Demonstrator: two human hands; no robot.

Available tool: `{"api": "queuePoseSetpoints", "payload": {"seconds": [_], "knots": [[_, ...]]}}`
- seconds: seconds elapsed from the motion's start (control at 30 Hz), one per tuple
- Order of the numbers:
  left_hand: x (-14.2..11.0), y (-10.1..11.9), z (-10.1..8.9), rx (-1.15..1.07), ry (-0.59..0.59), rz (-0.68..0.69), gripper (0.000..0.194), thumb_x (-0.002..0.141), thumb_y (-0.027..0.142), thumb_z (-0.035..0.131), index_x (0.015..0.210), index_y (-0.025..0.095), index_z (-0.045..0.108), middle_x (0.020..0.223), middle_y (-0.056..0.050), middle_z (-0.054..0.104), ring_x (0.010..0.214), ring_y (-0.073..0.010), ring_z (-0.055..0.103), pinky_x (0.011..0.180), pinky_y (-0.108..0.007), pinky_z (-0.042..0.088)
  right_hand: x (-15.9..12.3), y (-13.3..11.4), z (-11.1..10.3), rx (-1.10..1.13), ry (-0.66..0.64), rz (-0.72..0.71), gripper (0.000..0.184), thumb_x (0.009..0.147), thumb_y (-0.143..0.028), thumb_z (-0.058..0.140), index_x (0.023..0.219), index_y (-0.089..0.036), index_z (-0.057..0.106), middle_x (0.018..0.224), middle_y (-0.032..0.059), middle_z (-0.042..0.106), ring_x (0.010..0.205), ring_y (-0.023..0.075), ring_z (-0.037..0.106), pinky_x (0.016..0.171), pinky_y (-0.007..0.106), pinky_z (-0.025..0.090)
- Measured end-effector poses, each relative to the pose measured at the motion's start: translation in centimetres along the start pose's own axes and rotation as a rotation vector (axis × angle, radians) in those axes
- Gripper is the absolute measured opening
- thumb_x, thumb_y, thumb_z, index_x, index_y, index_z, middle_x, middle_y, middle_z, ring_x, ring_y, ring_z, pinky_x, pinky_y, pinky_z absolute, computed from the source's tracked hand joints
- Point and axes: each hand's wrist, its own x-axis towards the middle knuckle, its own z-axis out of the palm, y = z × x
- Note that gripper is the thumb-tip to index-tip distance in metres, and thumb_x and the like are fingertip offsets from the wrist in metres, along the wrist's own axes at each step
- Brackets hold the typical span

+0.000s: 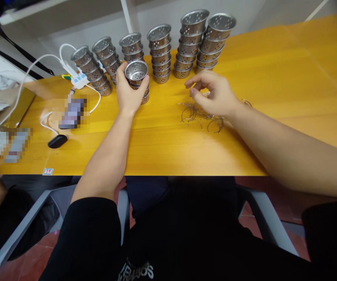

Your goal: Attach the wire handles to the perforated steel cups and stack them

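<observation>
Clasping cups (136,72) in my left hand (127,93); wires (196,113) lie just near-side of my closer right hand (215,93), fingers curled, pinch I can't tell.

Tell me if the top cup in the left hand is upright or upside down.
Upright: the top cup in the left hand has its open rim facing up, perforated bottom visible inside.

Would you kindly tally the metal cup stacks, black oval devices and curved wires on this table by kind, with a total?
Back-row cup stacks: 6
Cup stack in the left hand: 1
Black oval device: 1
Curved wires: overlapping, cannot be counted
Total, wires left out: 8
</observation>
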Motion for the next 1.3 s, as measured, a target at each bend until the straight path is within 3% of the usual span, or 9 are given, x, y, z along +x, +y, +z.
{"api": "queuePoseSetpoints", "payload": {"seconds": [0.2,0.47,0.6,0.77,1.0,1.23,1.3], "knots": [[0.4,0.0,-0.5,-0.012,-0.024,-0.056,0.092,0.087,0.075,0.112,0.159,0.041,0.065,0.181,-0.013,0.069,0.193,-0.0429,0.051,0.169,-0.061,0.038,0.1,0.9,0.2,0.050,0.001,-0.022,0.052,0.107,-0.094,0.084,0.129,-0.048,0.089,0.133,0.0109,0.091,0.117,0.0474,0.088,0.116,0.084,0.073],[0.4,0.0,-0.1,-0.010,0.005,-0.071,0.100,0.083,0.072,0.115,0.161,0.040,0.062,0.181,-0.014,0.067,0.195,-0.0436,0.050,0.170,-0.062,0.034,0.2,1.3,0.5,0.027,0.032,-0.043,0.054,0.106,-0.099,0.083,0.126,-0.048,0.086,0.118,0.0074,0.091,0.107,0.0447,0.087,0.111,0.082,0.076],[0.3,-0.9,0.4,0.011,0.003,-0.019,0.108,0.085,0.080,0.112,0.171,0.042,0.058,0.188,-0.014,0.061,0.192,-0.0415,0.053,0.166,-0.059,0.043,0.0,1.3,0.3,0.033,0.011,-0.026,0.045,0.107,-0.093,0.084,0.129,-0.053,0.087,0.120,0.0044,0.093,0.110,0.0460,0.088,0.113,0.085,0.075],[0.2,-1.0,0.5,0.001,0.022,-0.003,0.107,0.082,0.077,0.115,0.167,0.043,0.059,0.182,-0.013,0.065,0.182,-0.0419,0.063,0.159,-0.059,0.051,0.0,1.9,0.4,0.034,0.019,-0.060,0.047,0.114,-0.091,0.080,0.132,-0.048,0.088,0.125,0.0061,0.094,0.106,0.0425,0.089,0.110,0.079,0.078],[-0.1,0.0,0.0,0.037,0.022,0.044,0.095,0.084,0.068,0.114,0.160,0.042,0.064,0.174,-0.011,0.071,0.181,-0.0408,0.064,0.160,-0.057,0.050,0.2,2.4,0.9,0.032,0.040,-0.079,0.057,0.111,-0.098,0.081,0.127,-0.043,0.088,0.119,0.0077,0.094,0.099,0.0404,0.088,0.101,0.073,0.078],[0.1,-1.2,0.0,0.024,0.031,0.006,0.088,0.090,0.075,0.110,0.158,0.040,0.066,0.173,-0.012,0.074,0.177,-0.0411,0.069,0.156,-0.060,0.056,0.2,2.2,1.0,0.018,0.057,-0.077,0.060,0.109,-0.098,0.082,0.125,-0.041,0.089,0.118,0.0073,0.096,0.094,0.0378,0.087,0.092,0.068,0.079],[0.1,-1.3,0.0,-0.009,-0.019,0.040,0.087,0.093,0.076,0.108,0.161,0.041,0.066,0.174,-0.011,0.074,0.183,-0.0412,0.065,0.158,-0.061,0.054,0.2,2.2,1.0,0.023,0.064,-0.090,0.061,0.109,-0.098,0.083,0.123,-0.039,0.089,0.117,0.0087,0.095,0.092,0.0378,0.087,0.091,0.068,0.079]]}}
